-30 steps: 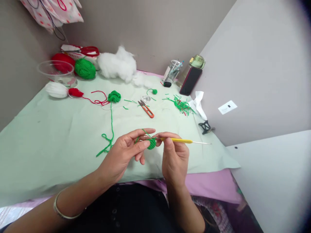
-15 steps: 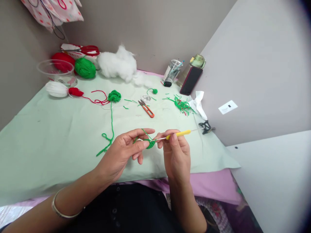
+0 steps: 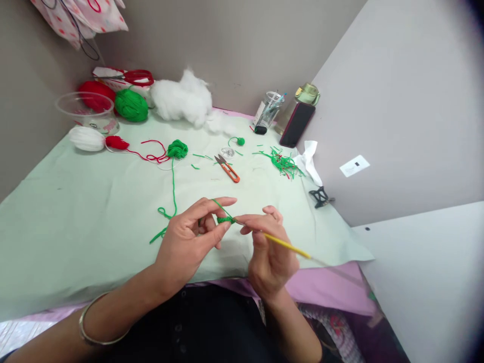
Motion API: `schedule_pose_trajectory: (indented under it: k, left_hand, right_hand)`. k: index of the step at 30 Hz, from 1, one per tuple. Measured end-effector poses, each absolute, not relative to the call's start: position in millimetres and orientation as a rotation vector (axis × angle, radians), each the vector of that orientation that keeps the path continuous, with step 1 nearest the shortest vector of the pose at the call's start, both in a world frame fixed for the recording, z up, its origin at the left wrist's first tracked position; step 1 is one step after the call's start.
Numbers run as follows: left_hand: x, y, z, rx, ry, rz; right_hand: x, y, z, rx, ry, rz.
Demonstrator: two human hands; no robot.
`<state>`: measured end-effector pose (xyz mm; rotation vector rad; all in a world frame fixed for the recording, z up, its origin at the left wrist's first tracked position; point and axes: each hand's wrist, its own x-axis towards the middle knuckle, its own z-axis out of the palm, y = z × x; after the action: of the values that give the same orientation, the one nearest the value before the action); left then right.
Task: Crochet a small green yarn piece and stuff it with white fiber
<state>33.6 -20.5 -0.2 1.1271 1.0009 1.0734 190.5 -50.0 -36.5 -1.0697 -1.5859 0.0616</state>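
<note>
Between the thumb and fingers of my left hand [image 3: 192, 232] is a small green crochet piece [image 3: 224, 220]. A strand of green yarn [image 3: 222, 207] runs up from it over my raised index finger. My right hand [image 3: 270, 252] grips a crochet hook [image 3: 287, 245] with a yellow handle, its shaft slanting down to the right. The hook's tip end is at the green piece, mostly hidden by my right fingers. On the cloth left of my hands, green yarn trails from a small green yarn bundle [image 3: 177, 149].
Orange thread snips [image 3: 227, 169] lie beyond my hands, near a small green ball [image 3: 241, 141]. Yarn clippings [image 3: 284, 164], a phone [image 3: 297, 124] against a bottle [image 3: 307, 94], and a plastic cup [image 3: 269, 108] stand right. White stuffing [image 3: 183, 100], a green yarn ball [image 3: 131, 105] and a clear tub [image 3: 85, 103] sit back left.
My right hand has turned, so the hook's handle end has swung down toward me. The green crochet piece has tilted to a thinner edge-on view and shifted slightly left.
</note>
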Motion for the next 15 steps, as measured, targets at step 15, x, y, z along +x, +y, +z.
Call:
schedule_pose_trajectory:
  k: [15]
  left_hand:
    - [34,-13,-2,0.713,0.701,0.910]
  right_hand:
    - [187,-43,-24,-0.973,-1.310,0.485]
